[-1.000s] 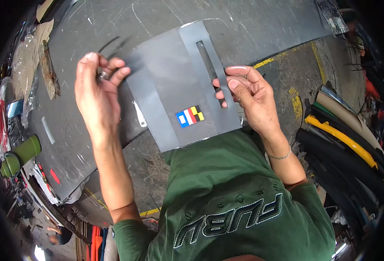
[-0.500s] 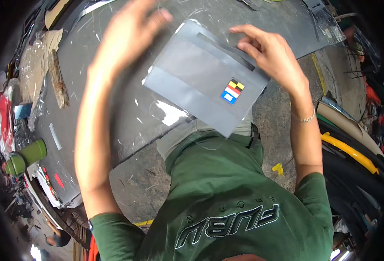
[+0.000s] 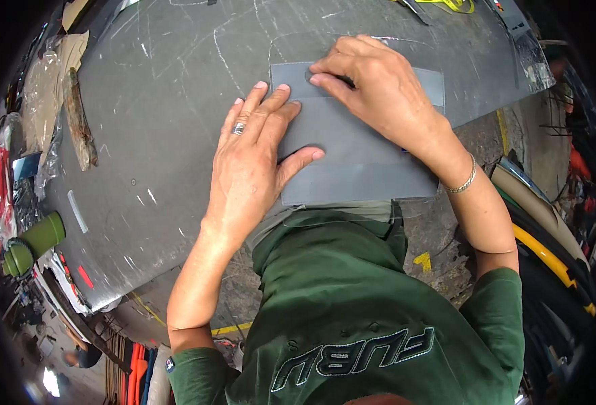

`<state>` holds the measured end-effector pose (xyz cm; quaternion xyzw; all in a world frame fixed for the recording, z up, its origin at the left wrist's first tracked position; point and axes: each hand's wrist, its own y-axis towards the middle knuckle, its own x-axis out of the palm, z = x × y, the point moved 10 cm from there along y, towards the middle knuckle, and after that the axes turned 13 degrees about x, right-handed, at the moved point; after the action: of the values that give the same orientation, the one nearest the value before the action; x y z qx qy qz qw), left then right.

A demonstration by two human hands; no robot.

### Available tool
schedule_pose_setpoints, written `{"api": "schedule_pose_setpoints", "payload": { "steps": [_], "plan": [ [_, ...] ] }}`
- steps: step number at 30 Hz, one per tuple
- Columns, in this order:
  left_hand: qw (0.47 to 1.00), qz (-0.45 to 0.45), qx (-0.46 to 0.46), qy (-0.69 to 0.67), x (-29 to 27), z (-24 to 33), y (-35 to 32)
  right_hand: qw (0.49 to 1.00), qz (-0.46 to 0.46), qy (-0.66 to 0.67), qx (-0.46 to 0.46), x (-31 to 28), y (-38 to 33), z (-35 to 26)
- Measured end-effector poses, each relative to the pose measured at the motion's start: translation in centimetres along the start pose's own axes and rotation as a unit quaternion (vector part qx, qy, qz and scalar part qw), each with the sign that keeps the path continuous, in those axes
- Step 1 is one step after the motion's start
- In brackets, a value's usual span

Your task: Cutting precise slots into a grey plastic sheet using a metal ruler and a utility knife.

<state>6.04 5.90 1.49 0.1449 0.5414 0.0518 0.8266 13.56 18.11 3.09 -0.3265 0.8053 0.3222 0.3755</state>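
Note:
A flat grey sheet piece (image 3: 362,182), with lighter bands along its far and near edges, lies on the work table close to my body. My left hand (image 3: 254,145) rests palm down over its left edge, fingers stretched and a ring on one of them. Near the far edge, my right hand (image 3: 382,91) bends over the far band, thumb and forefinger pinched together. Whatever is between those fingertips is too small and shaded to make out. The right hand and wrist cover most of the colourful patch; only a dark blue sliver shows.
The scratched dark table (image 3: 163,155) spreads left and ahead. A green bottle (image 3: 41,233), a worn wooden stick (image 3: 78,121) and plastic wrapping (image 3: 41,111) lie along the left side. Rolls of material with a yellow one (image 3: 544,253) stand at right. Yellow straps (image 3: 454,5) lie at the far edge.
The grey piece has turned so its long edges run nearly left to right. My left hand has come down onto it; my right hand has moved left to its far band, fingers pinching.

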Motion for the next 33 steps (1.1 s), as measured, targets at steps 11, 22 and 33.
{"api": "schedule_pose_setpoints", "payload": {
  "steps": [11,22,33],
  "plan": [
    [1.000,0.007,0.003,-0.011,0.4,-0.3,-0.1,0.995,0.020,-0.094,0.039,-0.6,2.0,1.4],
    [1.000,0.012,0.002,0.001,0.3,-0.2,0.1,0.930,0.133,-0.027,0.343,-10.7,-2.4,15.7],
    [0.999,-0.026,-0.011,0.016,0.4,0.3,0.3,0.973,0.060,-0.129,0.183,-7.3,6.3,9.4]
  ]
}}
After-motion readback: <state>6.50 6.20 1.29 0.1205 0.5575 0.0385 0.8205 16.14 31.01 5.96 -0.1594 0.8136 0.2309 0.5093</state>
